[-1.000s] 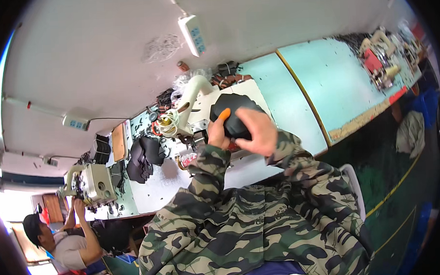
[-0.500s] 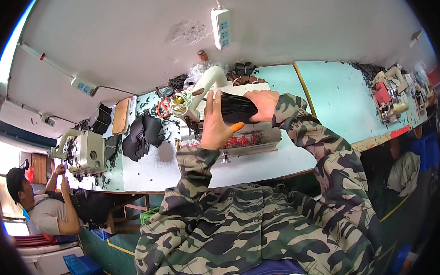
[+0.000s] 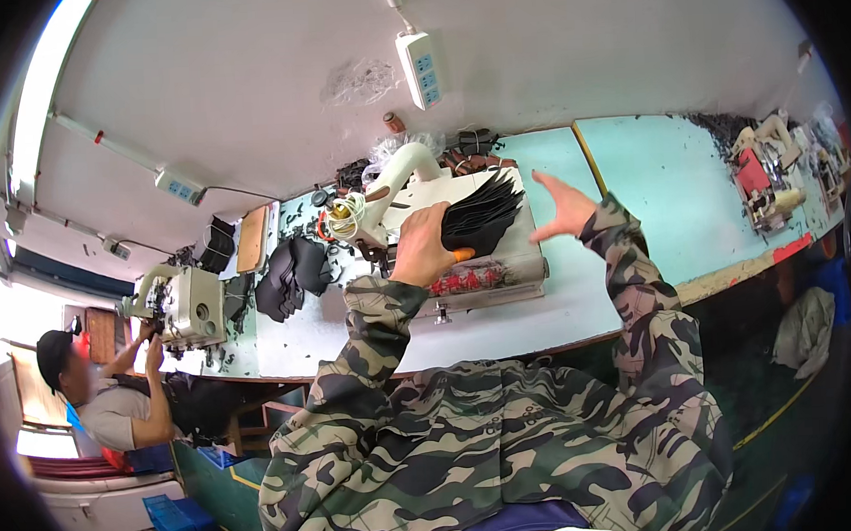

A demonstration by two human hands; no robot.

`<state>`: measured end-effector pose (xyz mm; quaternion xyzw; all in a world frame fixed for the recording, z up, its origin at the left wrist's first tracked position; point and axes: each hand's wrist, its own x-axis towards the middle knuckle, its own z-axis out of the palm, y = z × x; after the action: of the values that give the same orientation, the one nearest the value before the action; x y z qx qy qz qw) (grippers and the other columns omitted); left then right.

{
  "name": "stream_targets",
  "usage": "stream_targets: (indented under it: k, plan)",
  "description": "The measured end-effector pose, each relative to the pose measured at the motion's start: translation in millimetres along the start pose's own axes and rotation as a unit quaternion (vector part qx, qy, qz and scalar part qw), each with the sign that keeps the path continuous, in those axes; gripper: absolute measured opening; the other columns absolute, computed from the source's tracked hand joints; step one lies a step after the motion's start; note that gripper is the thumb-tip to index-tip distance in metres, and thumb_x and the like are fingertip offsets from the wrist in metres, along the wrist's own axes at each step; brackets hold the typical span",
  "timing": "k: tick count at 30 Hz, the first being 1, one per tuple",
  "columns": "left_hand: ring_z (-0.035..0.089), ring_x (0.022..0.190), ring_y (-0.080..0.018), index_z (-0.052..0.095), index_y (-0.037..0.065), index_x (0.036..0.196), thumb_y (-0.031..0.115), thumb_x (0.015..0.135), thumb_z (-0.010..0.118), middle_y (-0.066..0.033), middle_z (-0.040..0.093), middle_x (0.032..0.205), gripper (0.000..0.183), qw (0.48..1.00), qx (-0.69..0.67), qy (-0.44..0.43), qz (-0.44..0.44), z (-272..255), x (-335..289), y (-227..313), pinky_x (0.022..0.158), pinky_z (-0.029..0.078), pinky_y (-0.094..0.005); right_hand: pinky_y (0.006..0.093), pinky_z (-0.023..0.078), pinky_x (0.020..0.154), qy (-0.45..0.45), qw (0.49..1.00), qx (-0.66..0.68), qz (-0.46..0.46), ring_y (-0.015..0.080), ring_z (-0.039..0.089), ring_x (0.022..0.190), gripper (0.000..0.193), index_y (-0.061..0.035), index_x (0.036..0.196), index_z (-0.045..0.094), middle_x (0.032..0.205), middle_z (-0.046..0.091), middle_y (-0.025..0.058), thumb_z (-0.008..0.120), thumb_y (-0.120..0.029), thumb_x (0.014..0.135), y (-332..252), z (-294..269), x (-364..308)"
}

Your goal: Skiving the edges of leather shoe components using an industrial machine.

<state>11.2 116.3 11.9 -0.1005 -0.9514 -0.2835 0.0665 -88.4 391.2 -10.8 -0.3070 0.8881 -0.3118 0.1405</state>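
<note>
A fanned stack of thin black sheets (image 3: 483, 217) rests over the bed of a cream machine (image 3: 405, 176) with a curved arm. My left hand (image 3: 425, 246) grips the left end of the stack, an orange cover on one fingertip. The sheets spread apart toward the upper right. To the right of the stack, my right hand (image 3: 565, 208) is held in the air with its fingers apart and nothing in it. Below the stack, the machine's front carries worn red markings.
Dark cut pieces (image 3: 293, 274) lie in a pile left of the machine. A second machine (image 3: 188, 309) stands further left, where a co-worker (image 3: 118, 398) sits. Another machine (image 3: 764, 180) is at the far right. A power strip (image 3: 418, 70) hangs on the wall.
My right hand has let go of the stack and moved right, fingers spread. My left hand has closed on the stack's left end. The sheets have fanned out.
</note>
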Motion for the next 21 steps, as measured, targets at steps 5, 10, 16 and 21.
stream_targets:
  k: [5, 10, 16, 21]
  plan:
    - [0.049, 0.117, -0.0348, 0.037, 0.002, 0.135, 0.026, 0.058, 0.086, -0.0223, 0.051, 0.123, 0.094, 0.999, -0.017, -0.032, -0.032, -9.7, -7.3, 0.4, 0.101, 0.038, -0.0411, 0.0601, 0.014, 0.109, 0.003, 0.979, -0.193, 0.066, 0.0337, 0.020, 0.140, 0.128, -0.0079, 0.145, 0.025, 0.145, 0.030, 0.0190, 0.074, -0.072, 0.046, -30.5, 54.2, -0.6]
    - [0.051, 0.114, -0.0370, 0.018, 0.003, 0.145, 0.017, 0.055, 0.087, -0.0209, 0.048, 0.125, 0.114, 0.996, -0.086, 0.015, -0.025, -15.1, -5.8, 8.3, 0.094, 0.044, -0.0422, 0.0603, 0.014, 0.108, 0.052, 0.994, -0.096, 0.029, 0.0332, 0.026, 0.137, 0.113, -0.0065, 0.136, 0.040, 0.145, 0.031, 0.0190, 0.077, -0.067, 0.048, -42.3, 61.2, 2.1]
    - [0.049, 0.116, -0.0379, 0.020, 0.008, 0.145, 0.015, 0.056, 0.085, -0.0204, 0.045, 0.128, 0.110, 0.998, 0.042, 0.015, 0.048, -40.1, -8.6, 13.0, 0.094, 0.044, -0.0432, 0.0334, 0.049, 0.084, -0.010, 0.977, 0.203, -0.058, 0.0332, 0.064, 0.092, 0.071, 0.0016, 0.114, 0.056, 0.097, 0.066, 0.0204, 0.081, -0.034, 0.058, -61.8, 58.0, 29.0]
    - [0.048, 0.117, -0.0380, 0.022, -0.001, 0.142, 0.018, 0.059, 0.086, -0.0235, 0.047, 0.127, 0.106, 0.994, 0.106, -0.009, 0.012, -44.4, -19.3, 5.2, 0.095, 0.043, -0.0422, 0.0334, 0.047, 0.090, -0.032, 0.946, 0.317, -0.061, 0.0258, 0.062, 0.096, 0.069, 0.0050, 0.115, 0.054, 0.104, 0.065, 0.0180, 0.082, -0.025, 0.059, -58.8, 68.1, 33.8]
